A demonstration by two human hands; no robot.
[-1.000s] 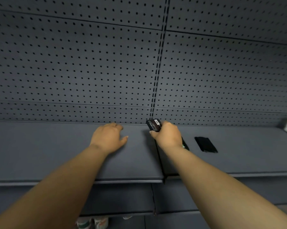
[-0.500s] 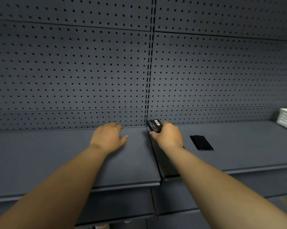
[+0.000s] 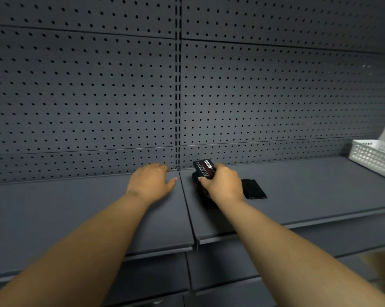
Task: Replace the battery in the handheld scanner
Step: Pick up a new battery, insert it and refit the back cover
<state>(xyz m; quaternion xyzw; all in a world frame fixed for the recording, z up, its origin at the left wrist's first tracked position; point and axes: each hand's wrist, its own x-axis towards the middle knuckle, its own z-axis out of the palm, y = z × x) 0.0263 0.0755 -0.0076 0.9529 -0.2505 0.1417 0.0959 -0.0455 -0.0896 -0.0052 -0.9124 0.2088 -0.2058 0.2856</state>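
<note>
My right hand grips a black battery with a white label, its far end sticking up past my fingers. Beneath that hand lies the dark handheld scanner on the grey shelf, mostly hidden by my hand. A flat black rectangular piece, either a cover or a second battery, rests on the shelf just right of my right hand. My left hand lies palm down on the shelf to the left, fingers spread, holding nothing.
A grey pegboard wall rises directly behind the shelf. A white perforated basket stands at the far right of the shelf. A seam divides the two shelf panels between my hands. Lower shelves run below the front edge.
The view has swung right and tilted up, revealing more of the white basket. Both hands keep their places; the battery stays in my right hand over the scanner.
</note>
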